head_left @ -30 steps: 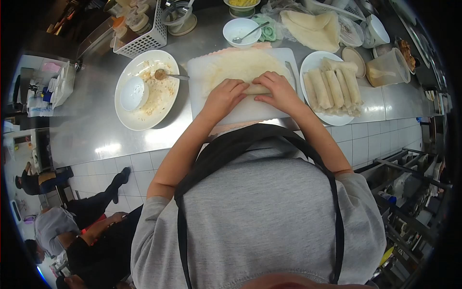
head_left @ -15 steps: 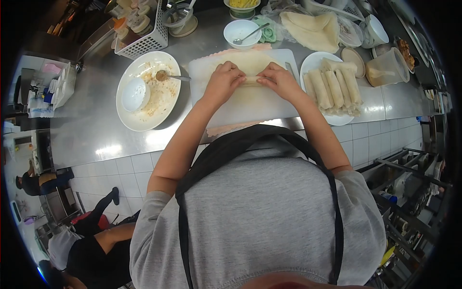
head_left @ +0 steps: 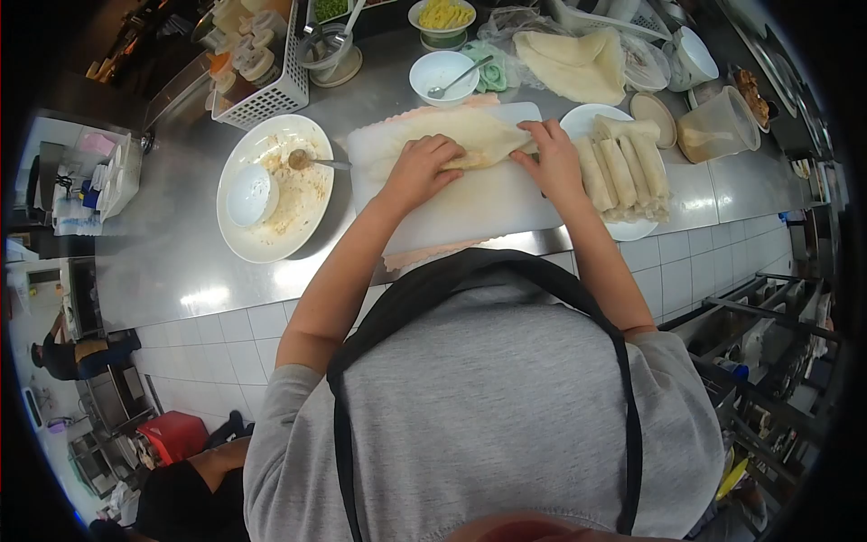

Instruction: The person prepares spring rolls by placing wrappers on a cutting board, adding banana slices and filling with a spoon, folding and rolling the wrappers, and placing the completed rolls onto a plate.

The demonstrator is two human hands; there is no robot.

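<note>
A pale, thin spring roll wrapper point(head_left: 492, 135) lies on a white cutting board point(head_left: 470, 217), its near part folded over into a partly rolled shape. My left hand point(head_left: 417, 173) curls its fingers over the left part of this roll and presses it against the board. At the right side, my right hand point(head_left: 554, 164) pinches the wrapper's edge between thumb and fingers. Whatever lies inside the fold is mostly covered. Just right of my right hand, several finished rolls point(head_left: 623, 172) lie side by side on a white plate point(head_left: 582, 115).
Left of the board sits a large oval plate point(head_left: 302, 217) with a small bowl point(head_left: 251, 194) and a spoon point(head_left: 312, 163). Behind the board are a white bowl point(head_left: 442, 70) with a spoon and stacked wrappers point(head_left: 573, 63). A bottle basket point(head_left: 266, 104) stands back left. Other people are at far left.
My right hand has moved right and pulled the wrapper's right side outward and up. My left hand has spread over the roll. The view has shifted slightly.
</note>
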